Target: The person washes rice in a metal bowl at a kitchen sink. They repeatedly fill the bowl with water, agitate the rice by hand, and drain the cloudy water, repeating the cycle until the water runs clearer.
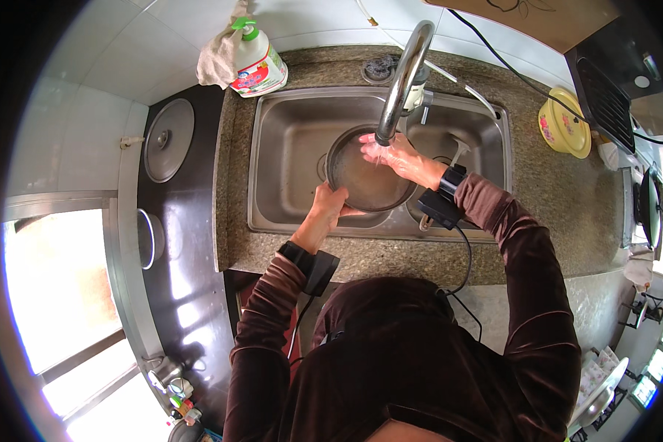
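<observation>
My left hand (pixel 330 203) grips the near-left rim of a round dark metal pot (pixel 364 179), which holds cloudy brownish water. The pot is over the divider side of the left sink basin (pixel 287 160). Under the mouth of a chrome gooseneck faucet (pixel 403 83), my right hand (pixel 395 157) is spread above the pot with water running over its fingers. It holds nothing that I can see. The pot's far right rim is partly hidden by the right hand.
A white pump bottle (pixel 259 63) with a cloth (pixel 219 58) over it stands behind the sink. A scouring pad (pixel 380 67) lies behind the faucet. To the right sits a yellow flowered bowl (pixel 564 124). A metal lid (pixel 169 141) rests on the dark left counter (pixel 190 221).
</observation>
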Motion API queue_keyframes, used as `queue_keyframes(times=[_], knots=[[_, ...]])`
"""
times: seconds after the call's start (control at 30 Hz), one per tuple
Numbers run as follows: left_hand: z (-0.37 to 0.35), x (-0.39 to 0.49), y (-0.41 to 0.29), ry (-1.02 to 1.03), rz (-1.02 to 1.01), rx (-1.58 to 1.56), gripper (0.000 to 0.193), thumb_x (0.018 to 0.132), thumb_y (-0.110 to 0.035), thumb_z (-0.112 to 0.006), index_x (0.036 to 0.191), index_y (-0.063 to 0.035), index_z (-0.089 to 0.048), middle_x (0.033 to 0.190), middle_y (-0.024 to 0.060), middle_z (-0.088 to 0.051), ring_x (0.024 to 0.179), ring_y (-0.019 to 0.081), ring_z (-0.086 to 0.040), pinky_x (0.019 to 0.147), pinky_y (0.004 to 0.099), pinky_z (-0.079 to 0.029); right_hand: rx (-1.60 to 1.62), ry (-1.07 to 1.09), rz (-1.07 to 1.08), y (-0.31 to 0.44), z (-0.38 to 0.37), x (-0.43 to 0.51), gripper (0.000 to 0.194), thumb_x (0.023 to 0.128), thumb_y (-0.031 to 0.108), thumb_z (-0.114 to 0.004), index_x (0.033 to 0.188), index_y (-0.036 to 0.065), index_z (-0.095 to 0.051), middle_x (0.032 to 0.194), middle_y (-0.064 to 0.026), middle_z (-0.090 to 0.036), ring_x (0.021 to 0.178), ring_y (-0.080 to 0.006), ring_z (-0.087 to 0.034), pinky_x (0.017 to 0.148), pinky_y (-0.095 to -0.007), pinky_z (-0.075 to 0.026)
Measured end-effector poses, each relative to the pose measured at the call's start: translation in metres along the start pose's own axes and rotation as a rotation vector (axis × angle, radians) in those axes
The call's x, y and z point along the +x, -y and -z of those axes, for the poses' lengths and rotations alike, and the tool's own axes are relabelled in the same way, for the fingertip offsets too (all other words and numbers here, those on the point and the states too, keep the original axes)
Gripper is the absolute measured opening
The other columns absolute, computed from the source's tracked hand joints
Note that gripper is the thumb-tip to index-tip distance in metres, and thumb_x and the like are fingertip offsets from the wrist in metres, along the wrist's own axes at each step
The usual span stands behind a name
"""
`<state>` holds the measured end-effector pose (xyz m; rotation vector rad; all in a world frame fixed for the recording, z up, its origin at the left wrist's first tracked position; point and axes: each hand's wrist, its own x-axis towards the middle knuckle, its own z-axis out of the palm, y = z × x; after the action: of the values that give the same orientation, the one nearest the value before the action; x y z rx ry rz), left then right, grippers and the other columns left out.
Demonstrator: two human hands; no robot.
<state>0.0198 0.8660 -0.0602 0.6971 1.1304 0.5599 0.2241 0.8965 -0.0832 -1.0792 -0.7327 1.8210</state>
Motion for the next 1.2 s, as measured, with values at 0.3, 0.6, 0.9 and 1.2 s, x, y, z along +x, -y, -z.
queue_keyframes(times=[0.3, 0.6, 0.9, 1.2], knots=[[-0.016, -0.001, -0.017, 0.015, 0.002, -0.027, 0.027, 0.080, 0.006, -0.041, 0.102, 0.0202, -0.045, 0.098, 0.0264, -0.057, 0.086, 0.0398, -0.062, 0.069, 0.0496, -0.059, -0.181, 0.065, 0.053, -0.007, 0.012, 0.000, 0.039, 0.078, 0.011, -0.062, 0.113, -0.004, -0.054, 0.092, -0.0098, -0.061, 0.082, -0.0185, -0.060, 0.074, -0.0320, -0.049], [-0.024, 0.010, -0.021, 0.030, 0.050, -0.023, 0.034, 0.080, 0.005, -0.039, 0.113, 0.0123, -0.045, 0.102, 0.0236, -0.058, 0.084, 0.0364, -0.064, 0.064, 0.0446, -0.060, -1.351, -0.087, 0.570, 0.023, 0.023, -0.012, 0.016, 0.073, 0.006, -0.057, 0.086, 0.010, -0.066, 0.081, -0.0150, -0.064, 0.073, -0.0299, -0.063, 0.065, -0.0352, -0.050], [-0.031, 0.006, -0.026, 0.043, 0.026, -0.020, 0.030, 0.080, 0.006, -0.041, 0.105, 0.0219, -0.042, 0.103, 0.0275, -0.056, 0.088, 0.0407, -0.062, 0.071, 0.0504, -0.058, -0.835, -0.674, 0.095, 0.040, 0.125, 0.008, 0.028, 0.081, 0.009, -0.052, 0.108, 0.004, -0.057, 0.095, -0.0127, -0.062, 0.089, -0.0261, -0.061, 0.075, -0.0357, -0.050], [-0.028, -0.007, -0.014, 0.033, 0.011, -0.054, 0.029, 0.080, 0.006, -0.041, 0.104, 0.0226, -0.044, 0.103, 0.0267, -0.056, 0.090, 0.0387, -0.062, 0.076, 0.0489, -0.057, -0.195, -0.343, -0.102, 0.027, 0.148, 0.029, 0.010, 0.084, 0.011, -0.052, 0.084, 0.002, -0.059, 0.078, -0.0064, -0.059, 0.070, -0.0162, -0.058, 0.065, -0.0290, -0.049]])
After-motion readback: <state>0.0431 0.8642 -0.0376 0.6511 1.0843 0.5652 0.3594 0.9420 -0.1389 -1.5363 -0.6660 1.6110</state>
